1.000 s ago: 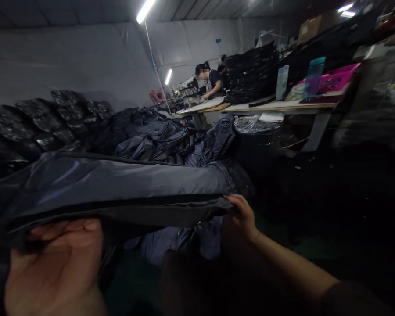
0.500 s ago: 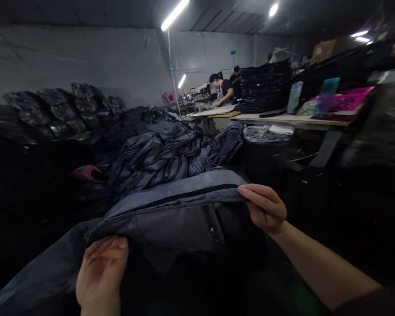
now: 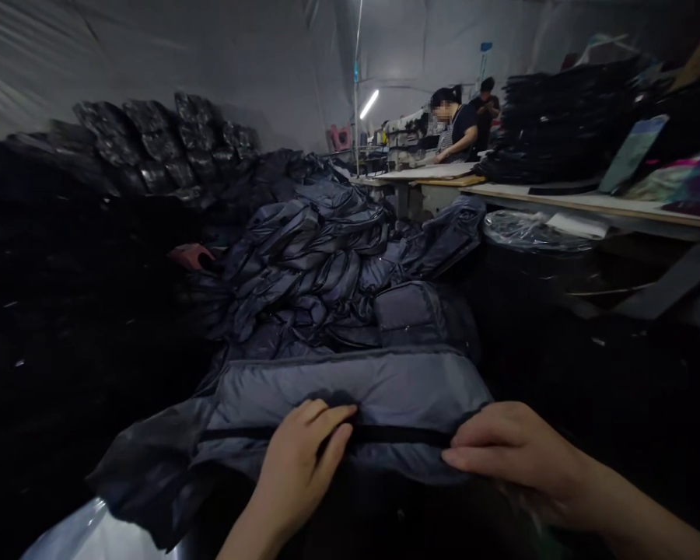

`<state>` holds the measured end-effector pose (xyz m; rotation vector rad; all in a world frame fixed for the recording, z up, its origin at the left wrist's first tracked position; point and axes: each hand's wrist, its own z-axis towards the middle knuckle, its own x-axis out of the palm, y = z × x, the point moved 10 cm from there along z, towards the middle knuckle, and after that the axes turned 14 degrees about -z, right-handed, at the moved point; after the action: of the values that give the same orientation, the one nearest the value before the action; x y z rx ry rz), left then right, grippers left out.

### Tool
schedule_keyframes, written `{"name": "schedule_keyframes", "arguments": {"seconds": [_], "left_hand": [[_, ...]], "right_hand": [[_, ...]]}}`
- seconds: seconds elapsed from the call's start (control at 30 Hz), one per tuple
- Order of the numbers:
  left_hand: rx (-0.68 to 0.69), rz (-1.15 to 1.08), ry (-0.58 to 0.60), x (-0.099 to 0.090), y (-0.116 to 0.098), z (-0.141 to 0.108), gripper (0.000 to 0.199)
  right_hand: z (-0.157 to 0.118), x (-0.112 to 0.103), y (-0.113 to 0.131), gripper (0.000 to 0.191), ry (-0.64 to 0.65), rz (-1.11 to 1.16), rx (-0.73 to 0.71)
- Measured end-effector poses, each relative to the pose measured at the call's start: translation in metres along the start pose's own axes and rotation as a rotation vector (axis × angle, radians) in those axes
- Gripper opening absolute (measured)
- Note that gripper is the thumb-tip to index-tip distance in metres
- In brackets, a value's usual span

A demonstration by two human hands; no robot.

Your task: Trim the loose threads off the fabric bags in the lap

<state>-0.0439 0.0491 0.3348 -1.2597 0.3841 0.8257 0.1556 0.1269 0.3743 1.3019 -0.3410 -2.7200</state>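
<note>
Grey fabric piece [image 3: 350,381] lies stretched between and beneath my two hands, nearer than the heaped grey bags [image 3: 327,257]. My left hand [image 3: 303,459] rests on its black strip [image 3: 397,434], fingers slightly spread, thumb apart; I cannot tell whether it grips. My right hand [image 3: 513,451] is nearly closed, pinching the right end between thumb and fingers.

Pretty plain look tbh: bare left hand [image 3: 297,459] and bare right hand [image 3: 519,451], slim fingers, smooth bare forearms [image 3: 635,502], nails too dim to make out.
</note>
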Motion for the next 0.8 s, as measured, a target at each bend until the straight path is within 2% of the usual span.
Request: {"name": "schedule_keyframes", "arguments": {"seconds": [0.07, 0.13, 0.2, 0.33, 0.53, 0.7, 0.8], "left_hand": [[-0.016, 0.057, 0.090, 0.018, 0.002, 0.002, 0.032], [-0.009, 0.098, 0.145, 0.026, 0.004, 0.000, 0.034], [0.017, 0.142, 0.198, 0.031, 0.006, -0.005, 0.042], [0.145, 0.235, 0.235, 0.039, 0.001, -0.015, 0.069], [0.314, 0.249, 0.167, 0.051, -0.013, -0.026, 0.037], [0.382, 0.255, 0.134, 0.048, -0.025, -0.029, 0.036], [0.398, 0.246, 0.153, 0.047, -0.036, -0.026, 0.034]], "right_hand": [[-0.005, 0.012, 0.001, 0.027, 0.152, 0.004, -0.032], [-0.011, 0.019, -0.002, 0.030, 0.228, 0.022, -0.032], [-0.016, 0.021, -0.006, 0.034, 0.236, 0.038, -0.020], [-0.018, 0.015, -0.007, 0.036, 0.147, 0.047, -0.004], [-0.022, 0.011, -0.005, 0.037, 0.102, 0.052, -0.013], [-0.030, 0.000, -0.007, 0.036, 0.020, -0.004, 0.064], [-0.029, 0.003, -0.008, 0.050, 0.085, -0.080, 0.094]]}}
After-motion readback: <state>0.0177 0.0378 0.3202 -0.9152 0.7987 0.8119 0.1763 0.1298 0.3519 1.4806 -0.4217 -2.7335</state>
